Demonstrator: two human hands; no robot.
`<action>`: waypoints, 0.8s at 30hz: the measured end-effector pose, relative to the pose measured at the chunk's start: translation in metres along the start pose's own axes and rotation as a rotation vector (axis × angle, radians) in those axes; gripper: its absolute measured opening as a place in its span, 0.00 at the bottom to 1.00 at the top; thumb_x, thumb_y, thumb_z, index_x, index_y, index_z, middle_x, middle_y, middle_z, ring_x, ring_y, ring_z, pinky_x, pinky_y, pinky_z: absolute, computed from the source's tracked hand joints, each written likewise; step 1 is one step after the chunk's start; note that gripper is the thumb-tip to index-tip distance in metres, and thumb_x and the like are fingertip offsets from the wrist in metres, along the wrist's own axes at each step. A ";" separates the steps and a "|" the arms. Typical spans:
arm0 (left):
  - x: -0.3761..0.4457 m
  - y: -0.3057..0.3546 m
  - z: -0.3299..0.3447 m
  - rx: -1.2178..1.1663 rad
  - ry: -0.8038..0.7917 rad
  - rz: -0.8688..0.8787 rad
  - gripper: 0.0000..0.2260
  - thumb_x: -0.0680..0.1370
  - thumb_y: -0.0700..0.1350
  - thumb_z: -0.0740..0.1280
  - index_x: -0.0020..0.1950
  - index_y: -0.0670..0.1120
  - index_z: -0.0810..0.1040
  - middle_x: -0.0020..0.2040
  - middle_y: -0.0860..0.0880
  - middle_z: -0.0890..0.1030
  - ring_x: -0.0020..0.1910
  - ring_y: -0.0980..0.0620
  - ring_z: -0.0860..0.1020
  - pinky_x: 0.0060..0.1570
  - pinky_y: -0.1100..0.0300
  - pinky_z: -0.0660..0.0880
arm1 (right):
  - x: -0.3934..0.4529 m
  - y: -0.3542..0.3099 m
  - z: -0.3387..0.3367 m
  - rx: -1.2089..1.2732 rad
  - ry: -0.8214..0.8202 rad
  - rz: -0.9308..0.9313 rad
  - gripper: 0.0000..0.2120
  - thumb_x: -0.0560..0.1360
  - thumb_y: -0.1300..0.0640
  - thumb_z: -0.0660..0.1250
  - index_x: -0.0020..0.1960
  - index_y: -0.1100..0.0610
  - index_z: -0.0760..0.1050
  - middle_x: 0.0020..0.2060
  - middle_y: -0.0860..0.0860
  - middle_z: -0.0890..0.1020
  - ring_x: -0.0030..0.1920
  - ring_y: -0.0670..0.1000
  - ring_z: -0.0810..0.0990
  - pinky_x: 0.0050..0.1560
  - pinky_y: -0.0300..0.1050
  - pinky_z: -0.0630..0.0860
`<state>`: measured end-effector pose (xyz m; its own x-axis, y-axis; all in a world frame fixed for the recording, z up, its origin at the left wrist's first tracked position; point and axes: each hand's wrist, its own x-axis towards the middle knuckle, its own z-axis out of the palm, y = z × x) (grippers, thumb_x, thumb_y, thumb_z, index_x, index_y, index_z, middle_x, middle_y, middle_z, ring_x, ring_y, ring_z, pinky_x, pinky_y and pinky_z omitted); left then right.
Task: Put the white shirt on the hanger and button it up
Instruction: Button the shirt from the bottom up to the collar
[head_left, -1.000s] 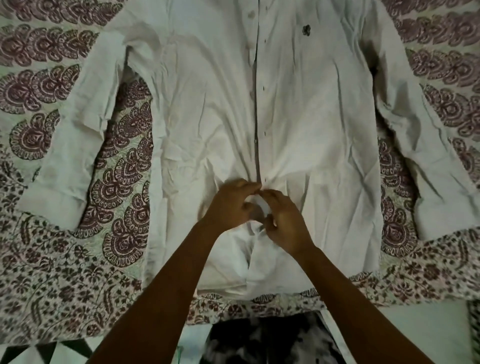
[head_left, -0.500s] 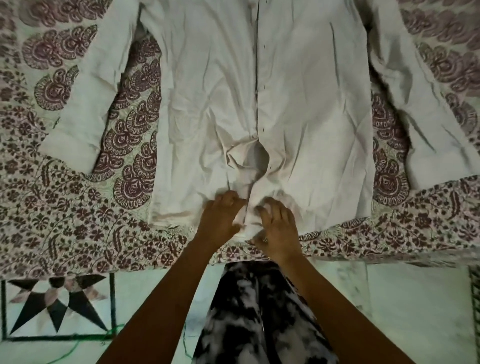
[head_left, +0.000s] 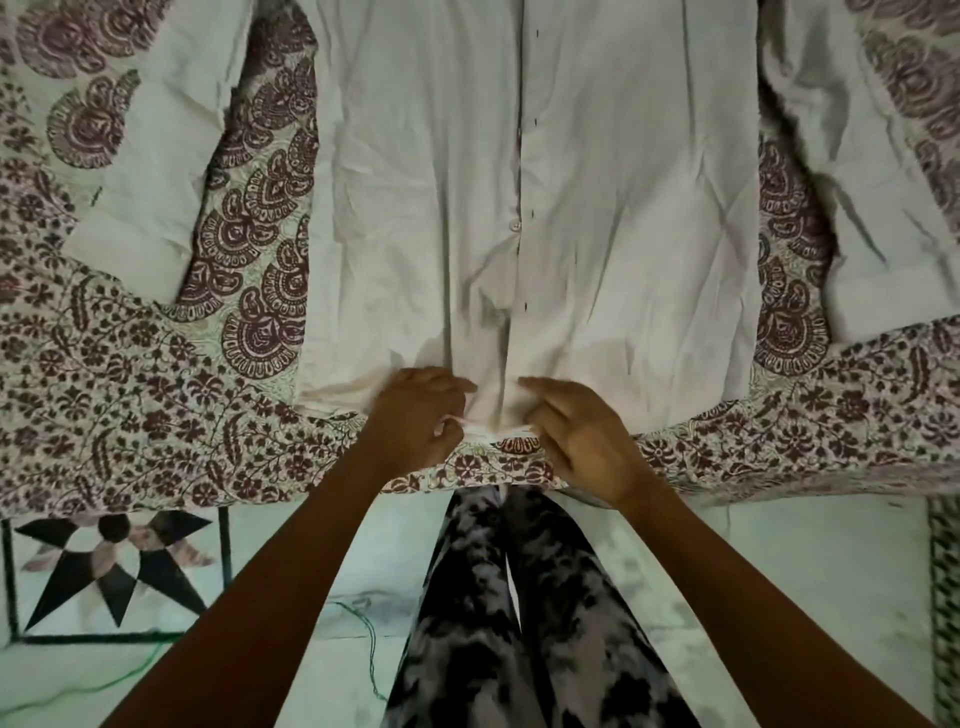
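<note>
The white shirt (head_left: 623, 208) lies flat, front up, on a patterned bedsheet, its placket running down the middle with one button (head_left: 515, 225) showing. Both sleeves spread out to the sides. My left hand (head_left: 415, 418) pinches the bottom hem just left of the placket. My right hand (head_left: 584, 434) grips the hem just right of it. The two hands pull the hem taut between them at the bed's front edge. The collar and any hanger are out of view above.
The maroon-and-cream printed bedsheet (head_left: 156, 389) covers the bed; its front edge runs just under my hands. Below is a pale floor with a black star tile pattern (head_left: 114, 566), a green thread (head_left: 363, 629), and my legs in dark mottled trousers (head_left: 519, 623).
My hands moved from mid-placket down to the bottom hem. The puckered gap low on the placket has been pulled flat. The view has tilted downward, showing more floor.
</note>
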<state>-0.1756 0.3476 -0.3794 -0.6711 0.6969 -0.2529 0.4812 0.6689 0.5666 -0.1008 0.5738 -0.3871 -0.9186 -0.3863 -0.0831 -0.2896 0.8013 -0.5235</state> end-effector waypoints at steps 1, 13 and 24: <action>-0.007 -0.001 0.001 0.021 -0.035 -0.014 0.08 0.66 0.48 0.59 0.35 0.48 0.76 0.54 0.53 0.83 0.55 0.47 0.79 0.54 0.55 0.68 | -0.005 -0.001 0.001 -0.003 -0.072 0.017 0.13 0.70 0.61 0.61 0.53 0.60 0.77 0.60 0.56 0.78 0.58 0.54 0.77 0.59 0.48 0.75; 0.019 0.006 -0.007 0.134 -0.491 -0.176 0.11 0.76 0.52 0.59 0.51 0.48 0.77 0.48 0.48 0.82 0.51 0.47 0.78 0.50 0.58 0.70 | 0.026 0.009 -0.017 0.089 -0.298 0.123 0.14 0.65 0.53 0.54 0.37 0.58 0.76 0.37 0.54 0.78 0.35 0.57 0.78 0.34 0.41 0.69; 0.043 0.031 0.027 0.129 -0.277 -0.049 0.14 0.75 0.49 0.65 0.59 0.47 0.74 0.55 0.45 0.76 0.54 0.44 0.76 0.45 0.52 0.73 | 0.013 0.011 -0.013 0.354 -0.093 0.431 0.20 0.67 0.48 0.52 0.42 0.61 0.74 0.38 0.52 0.80 0.36 0.53 0.76 0.35 0.41 0.68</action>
<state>-0.1741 0.4049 -0.3938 -0.5242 0.6952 -0.4919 0.5319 0.7183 0.4485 -0.1195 0.5841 -0.3828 -0.9017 -0.1095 -0.4182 0.2289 0.6996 -0.6768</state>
